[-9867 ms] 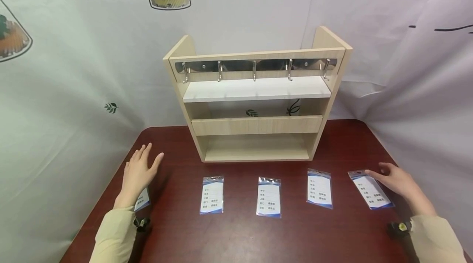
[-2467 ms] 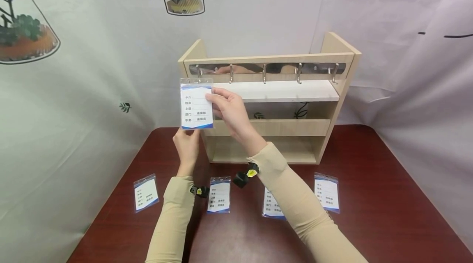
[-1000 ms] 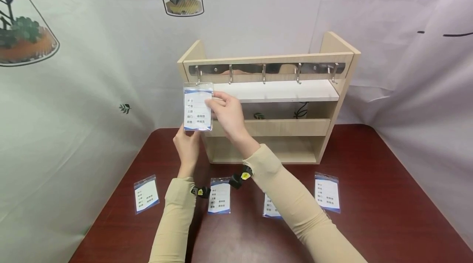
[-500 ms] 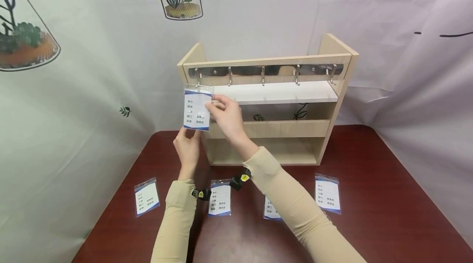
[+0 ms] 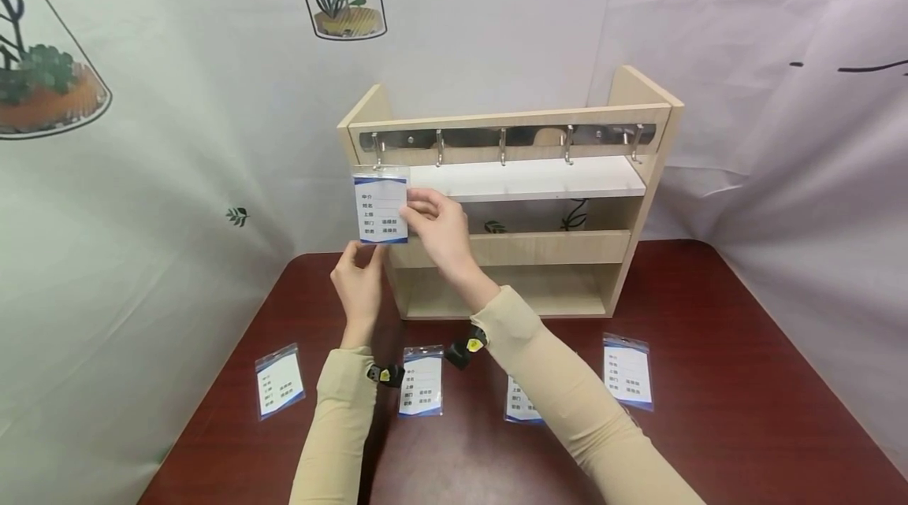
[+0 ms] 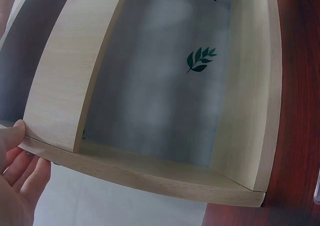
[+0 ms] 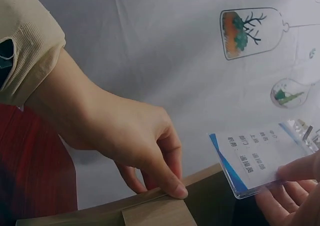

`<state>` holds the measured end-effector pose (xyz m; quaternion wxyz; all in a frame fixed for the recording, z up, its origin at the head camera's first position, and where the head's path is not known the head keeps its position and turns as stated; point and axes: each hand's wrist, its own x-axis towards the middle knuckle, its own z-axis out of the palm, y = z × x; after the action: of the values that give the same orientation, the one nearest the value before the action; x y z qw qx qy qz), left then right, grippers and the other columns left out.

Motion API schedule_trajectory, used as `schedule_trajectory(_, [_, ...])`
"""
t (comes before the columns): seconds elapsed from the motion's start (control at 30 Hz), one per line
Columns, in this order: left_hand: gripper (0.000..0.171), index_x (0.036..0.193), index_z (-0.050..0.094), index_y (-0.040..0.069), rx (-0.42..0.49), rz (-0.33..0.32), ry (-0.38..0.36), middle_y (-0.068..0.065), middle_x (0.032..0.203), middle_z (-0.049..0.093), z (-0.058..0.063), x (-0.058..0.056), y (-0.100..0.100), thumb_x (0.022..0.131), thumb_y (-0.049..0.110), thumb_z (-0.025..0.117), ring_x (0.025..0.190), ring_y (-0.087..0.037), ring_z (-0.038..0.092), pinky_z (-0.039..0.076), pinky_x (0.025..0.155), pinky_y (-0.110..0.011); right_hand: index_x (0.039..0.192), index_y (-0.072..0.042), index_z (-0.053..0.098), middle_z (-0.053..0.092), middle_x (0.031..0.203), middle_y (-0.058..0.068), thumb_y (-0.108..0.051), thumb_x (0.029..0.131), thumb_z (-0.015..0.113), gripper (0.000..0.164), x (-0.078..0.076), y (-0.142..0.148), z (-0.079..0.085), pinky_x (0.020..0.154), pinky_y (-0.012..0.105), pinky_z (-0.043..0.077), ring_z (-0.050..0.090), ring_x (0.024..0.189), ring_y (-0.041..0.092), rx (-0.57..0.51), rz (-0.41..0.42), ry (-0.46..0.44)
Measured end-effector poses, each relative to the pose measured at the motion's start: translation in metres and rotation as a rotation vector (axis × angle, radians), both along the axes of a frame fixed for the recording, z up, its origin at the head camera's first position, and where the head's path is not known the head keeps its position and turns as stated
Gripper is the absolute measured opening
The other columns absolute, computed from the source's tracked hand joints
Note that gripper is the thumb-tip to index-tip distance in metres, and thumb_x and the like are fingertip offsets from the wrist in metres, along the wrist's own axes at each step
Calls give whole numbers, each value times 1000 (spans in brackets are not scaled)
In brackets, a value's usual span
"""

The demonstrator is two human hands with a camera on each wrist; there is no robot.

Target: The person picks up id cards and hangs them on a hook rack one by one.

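Observation:
A clear plastic badge holder [image 5: 381, 207] with a white and blue card is upright in front of the leftmost metal hook [image 5: 377, 150] of a wooden shelf rack [image 5: 511, 249]. My right hand [image 5: 441, 231] pinches its right edge between thumb and fingers. The badge's top strip meets the hook's tip; whether the hook passes through the slot I cannot tell. Below the badge, my left hand [image 5: 359, 284] grips the rack's left side panel [image 6: 135, 173], thumb in front and fingers behind. In the right wrist view the badge holder [image 7: 255, 158] slants beside the rack's edge.
Several like badges lie on the dark red table [image 5: 461, 458]: one far left [image 5: 280, 383], one [image 5: 422, 383] by the left wrist, one [image 5: 521, 402] partly under the right arm, one [image 5: 627, 371] at right. More hooks [image 5: 503, 146] line the metal strip. Printed cloth hangs behind.
The badge, earlier lying at the far right of the table, is now up at the leftmost hook. Over the last second it tilted slightly and settled a little lower; my left hand stayed on the side panel.

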<state>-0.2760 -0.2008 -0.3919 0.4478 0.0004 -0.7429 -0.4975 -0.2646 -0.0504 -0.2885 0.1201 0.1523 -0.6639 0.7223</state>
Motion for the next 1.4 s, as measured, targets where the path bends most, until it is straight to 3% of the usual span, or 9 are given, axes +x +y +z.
schedule_trajectory(0.27, [27, 93, 72, -4, 16, -24, 20, -17, 89, 74, 1, 0, 1, 88, 21, 81, 73, -21, 64, 44, 63, -15, 119, 0, 70, 74, 110, 14, -6, 93, 73, 27, -1, 5, -6, 87, 28, 55, 71, 104, 23, 35, -27, 23])
schedule_trajectory(0.8, [27, 93, 71, -6, 46, -44, 17, -20, 92, 74, 1, 0, 1, 88, 19, 81, 80, -25, 69, 48, 69, -15, 113, 1, 72, 75, 107, 14, -5, 91, 74, 22, -5, 9, -17, 87, 26, 55, 72, 100, 20, 4, -41, 56])
schedule_trajectory(1.07, [28, 97, 73, -3, 71, -43, 8, -17, 94, 75, 2, 0, 1, 88, 22, 81, 83, -25, 71, 50, 71, -15, 109, -3, 73, 76, 105, 9, -6, 92, 73, 17, -5, 12, -25, 84, 27, 56, 71, 96, 18, 84, -102, 120])
schedule_trajectory(1.4, [28, 97, 74, -2, 69, -41, 1, -17, 94, 75, 1, 0, 1, 87, 23, 82, 83, -27, 71, 49, 70, -15, 110, 2, 72, 75, 104, 12, -6, 93, 73, 18, -7, 31, -40, 85, 30, 56, 71, 96, 22, 96, -100, 123])
